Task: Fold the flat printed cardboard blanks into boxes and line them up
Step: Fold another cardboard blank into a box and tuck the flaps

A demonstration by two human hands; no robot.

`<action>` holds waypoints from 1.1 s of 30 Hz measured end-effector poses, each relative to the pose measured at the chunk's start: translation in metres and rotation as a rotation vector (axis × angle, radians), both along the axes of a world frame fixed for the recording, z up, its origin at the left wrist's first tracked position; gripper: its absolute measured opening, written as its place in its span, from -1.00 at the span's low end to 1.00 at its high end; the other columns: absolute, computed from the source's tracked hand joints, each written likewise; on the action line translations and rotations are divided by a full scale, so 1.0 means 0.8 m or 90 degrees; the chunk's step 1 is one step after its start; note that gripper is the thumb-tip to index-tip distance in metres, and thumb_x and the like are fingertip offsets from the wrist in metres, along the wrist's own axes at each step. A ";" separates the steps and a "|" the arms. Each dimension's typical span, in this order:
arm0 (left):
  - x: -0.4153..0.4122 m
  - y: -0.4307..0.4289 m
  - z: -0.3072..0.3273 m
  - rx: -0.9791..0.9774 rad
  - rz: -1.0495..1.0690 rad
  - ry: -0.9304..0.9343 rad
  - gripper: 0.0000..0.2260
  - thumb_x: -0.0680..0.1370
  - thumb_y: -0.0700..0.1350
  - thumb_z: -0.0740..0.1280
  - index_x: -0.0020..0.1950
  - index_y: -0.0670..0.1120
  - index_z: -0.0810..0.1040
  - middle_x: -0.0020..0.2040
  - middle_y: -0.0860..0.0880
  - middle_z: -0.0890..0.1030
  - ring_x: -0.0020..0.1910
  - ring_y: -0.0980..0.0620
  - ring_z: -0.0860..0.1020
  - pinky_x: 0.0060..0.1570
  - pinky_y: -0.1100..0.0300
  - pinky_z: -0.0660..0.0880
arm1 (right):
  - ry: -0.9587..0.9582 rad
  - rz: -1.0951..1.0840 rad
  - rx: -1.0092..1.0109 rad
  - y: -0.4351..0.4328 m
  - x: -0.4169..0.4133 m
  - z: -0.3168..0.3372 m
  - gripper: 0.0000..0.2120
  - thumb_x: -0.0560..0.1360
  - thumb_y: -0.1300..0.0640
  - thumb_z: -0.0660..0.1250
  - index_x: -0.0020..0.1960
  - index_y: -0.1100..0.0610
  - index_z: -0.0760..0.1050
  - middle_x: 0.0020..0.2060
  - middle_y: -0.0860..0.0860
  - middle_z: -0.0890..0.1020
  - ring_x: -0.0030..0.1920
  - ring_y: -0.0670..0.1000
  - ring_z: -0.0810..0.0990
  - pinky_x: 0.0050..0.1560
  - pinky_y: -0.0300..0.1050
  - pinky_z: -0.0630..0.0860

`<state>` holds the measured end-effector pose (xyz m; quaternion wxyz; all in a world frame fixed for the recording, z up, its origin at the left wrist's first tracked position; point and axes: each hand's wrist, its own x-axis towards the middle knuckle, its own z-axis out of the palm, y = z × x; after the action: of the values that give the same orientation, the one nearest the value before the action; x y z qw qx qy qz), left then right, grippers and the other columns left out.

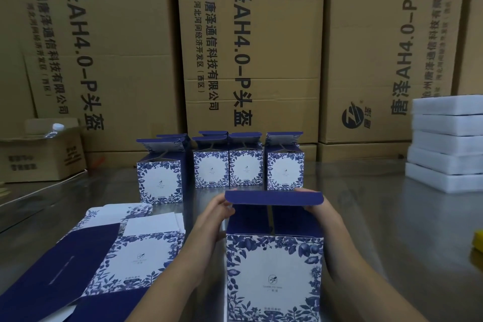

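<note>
I am holding one standing box (274,277) on the table (379,217), directly in front of me; all positions below are given relative to this box. My left hand (217,213) is pinching the left end of its top flap (274,197), and my right hand (324,213) is pinching the right end, with fingers curled over the flap edge. The flap is standing raised over the open mouth, so I am judging this box to be erected but not yet closed at the top. Beyond the box, the folded boxes (245,168) are standing in a row: four are facing me, and further flap tops are showing behind them. Their top flaps are likewise standing open. To the left of the box, the flat blanks (141,256) are lying in a loose pile. I am judging the task to be well started but incomplete: this box is awaiting placement in the row, and the pile is awaiting folding.
</note>
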<state>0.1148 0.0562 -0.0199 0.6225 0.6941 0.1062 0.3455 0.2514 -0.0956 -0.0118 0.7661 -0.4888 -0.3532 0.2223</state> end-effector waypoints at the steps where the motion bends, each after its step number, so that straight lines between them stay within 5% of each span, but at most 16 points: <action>1: -0.001 0.001 0.000 0.006 -0.005 -0.005 -0.46 0.23 0.25 0.30 0.20 0.18 0.52 0.12 0.23 0.58 0.04 0.41 0.50 -0.05 0.30 0.36 | -0.002 -0.023 -0.010 0.000 0.001 0.000 -0.68 0.40 -0.08 0.29 0.11 -0.04 0.57 0.04 0.25 0.63 0.07 0.33 0.59 0.12 0.45 0.43; 8: 0.002 0.000 0.000 0.037 0.021 -0.012 -0.75 0.62 -0.06 0.15 0.25 0.13 0.48 0.23 0.16 0.52 0.20 0.22 0.47 0.06 0.25 0.40 | -0.015 -0.067 0.008 0.001 0.004 0.000 -0.79 0.43 0.01 0.30 0.04 -0.05 0.60 0.01 0.15 0.66 0.03 0.31 0.62 0.16 0.38 0.45; 12: 0.002 -0.001 0.002 0.051 0.026 -0.023 -0.68 0.47 0.14 0.16 0.17 0.20 0.54 0.15 0.21 0.58 0.15 0.26 0.52 0.12 0.18 0.42 | -0.043 -0.089 -0.002 0.002 0.012 -0.005 -0.80 0.56 0.17 0.22 -0.04 -0.01 0.61 -0.01 0.19 0.65 -0.06 0.22 0.64 -0.02 0.14 0.52; 17: 0.005 0.004 -0.003 0.063 0.051 -0.044 -0.63 0.44 0.12 0.15 0.17 0.16 0.57 0.13 0.20 0.61 0.18 0.20 0.52 0.24 0.08 0.42 | -0.079 -0.113 -0.021 0.003 0.016 -0.006 -0.79 0.57 0.21 0.18 -0.02 0.06 0.58 -0.11 0.06 0.69 -0.16 0.04 0.67 -0.25 -0.16 0.57; 24: 0.003 0.003 -0.004 0.066 0.044 -0.050 -0.64 0.45 0.08 0.16 0.19 0.11 0.55 0.11 0.18 0.62 0.12 0.20 0.56 0.05 0.21 0.47 | -0.013 -0.103 -0.058 0.003 0.014 0.004 -0.68 0.59 0.31 0.00 0.00 0.17 0.53 0.05 0.24 0.60 0.07 0.27 0.55 0.14 0.16 0.45; 28: 0.002 0.001 -0.002 0.091 0.046 -0.040 -0.63 0.44 0.06 0.13 0.19 0.09 0.54 0.08 0.24 0.61 0.08 0.31 0.54 -0.08 0.45 0.44 | -0.026 -0.123 -0.045 -0.001 0.006 0.007 -0.71 0.62 0.19 0.04 -0.02 0.15 0.55 0.00 0.18 0.61 0.00 0.18 0.57 0.11 0.11 0.47; 33: 0.005 0.002 0.000 0.024 0.054 -0.029 -0.61 0.44 0.12 0.07 0.11 0.12 0.60 0.08 0.10 0.64 0.11 0.13 0.55 0.12 0.11 0.44 | -0.022 -0.134 -0.043 0.002 0.007 0.007 -0.77 0.58 0.12 0.15 -0.03 0.10 0.59 -0.08 0.12 0.67 -0.02 0.16 0.61 0.09 0.12 0.50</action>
<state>0.1186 0.0580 -0.0196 0.5961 0.6926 0.1145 0.3896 0.2569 -0.0941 -0.0059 0.7623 -0.5522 -0.3053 0.1440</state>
